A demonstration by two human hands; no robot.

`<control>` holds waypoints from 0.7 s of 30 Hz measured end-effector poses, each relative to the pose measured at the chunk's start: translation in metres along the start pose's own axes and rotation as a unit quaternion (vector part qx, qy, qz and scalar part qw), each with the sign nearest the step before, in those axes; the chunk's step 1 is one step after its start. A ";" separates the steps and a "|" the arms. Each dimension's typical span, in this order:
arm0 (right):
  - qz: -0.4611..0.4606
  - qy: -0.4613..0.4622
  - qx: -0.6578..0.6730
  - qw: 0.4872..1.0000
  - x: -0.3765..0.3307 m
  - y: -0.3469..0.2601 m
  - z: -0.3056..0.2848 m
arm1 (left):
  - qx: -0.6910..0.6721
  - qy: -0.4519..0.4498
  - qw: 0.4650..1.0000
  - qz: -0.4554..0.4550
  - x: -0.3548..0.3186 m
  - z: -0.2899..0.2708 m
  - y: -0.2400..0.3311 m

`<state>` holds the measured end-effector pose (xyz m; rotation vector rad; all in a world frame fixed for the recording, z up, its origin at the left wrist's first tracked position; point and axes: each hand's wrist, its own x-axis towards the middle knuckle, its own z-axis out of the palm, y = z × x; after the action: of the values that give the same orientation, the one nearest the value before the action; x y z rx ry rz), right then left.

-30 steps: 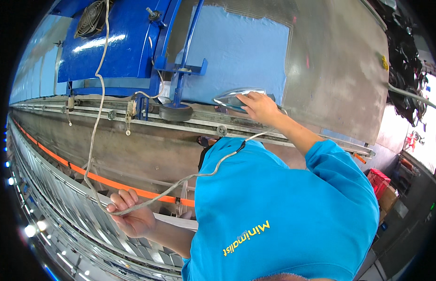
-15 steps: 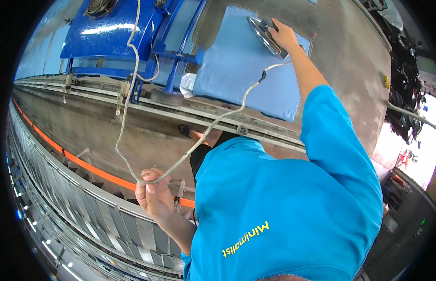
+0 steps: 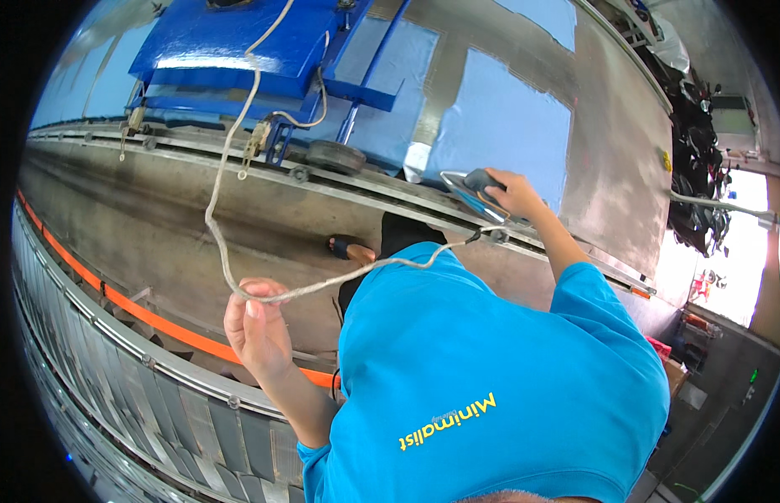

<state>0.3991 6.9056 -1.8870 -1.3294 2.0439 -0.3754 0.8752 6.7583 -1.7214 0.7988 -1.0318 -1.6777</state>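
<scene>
My right hand (image 3: pixel 517 193) grips the handle of a grey clothes iron (image 3: pixel 475 186). The iron rests at the near edge of a light blue cloth (image 3: pixel 507 117) spread on a long metal table (image 3: pixel 612 176). A pale cord (image 3: pixel 227 159) runs from the iron across my blue shirt, loops through my left hand (image 3: pixel 258 331), then climbs to the blue machine (image 3: pixel 231 42) at the top. My left hand is raised at waist height, fingers closed round that cord, well apart from the table.
A metal rail (image 3: pixel 197 159) with a dark wheel (image 3: pixel 335 156) runs along the table's edge. My sandalled foot (image 3: pixel 348 247) stands on the concrete floor. An orange strip (image 3: pixel 130 314) and ribbed metal grating (image 3: pixel 113 394) lie to the left. Dark garments (image 3: pixel 700 159) are heaped at the far right.
My right hand has drawn the iron back from the far part of the blue cloth to its near edge. My left hand has risen a little, still holding the cord.
</scene>
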 end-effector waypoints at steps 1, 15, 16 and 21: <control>0.002 0.029 -0.008 1.000 0.012 -0.008 0.002 | -0.004 -0.003 1.000 -0.003 0.006 -0.012 0.008; -0.090 0.165 -0.153 0.970 0.311 -0.152 -0.028 | 0.003 0.087 0.996 -0.036 0.060 -0.089 0.069; -0.076 0.169 -0.161 0.969 0.334 -0.156 -0.030 | 0.010 0.091 0.995 -0.047 0.063 -0.089 0.071; -0.035 0.217 -0.174 0.960 0.429 -0.125 -0.032 | 0.003 0.100 0.991 -0.090 0.091 -0.085 0.071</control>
<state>0.3526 6.4645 -1.9529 -1.6472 2.5185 -0.3757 0.9480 6.6371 -1.6969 1.0679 -0.8461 -1.7051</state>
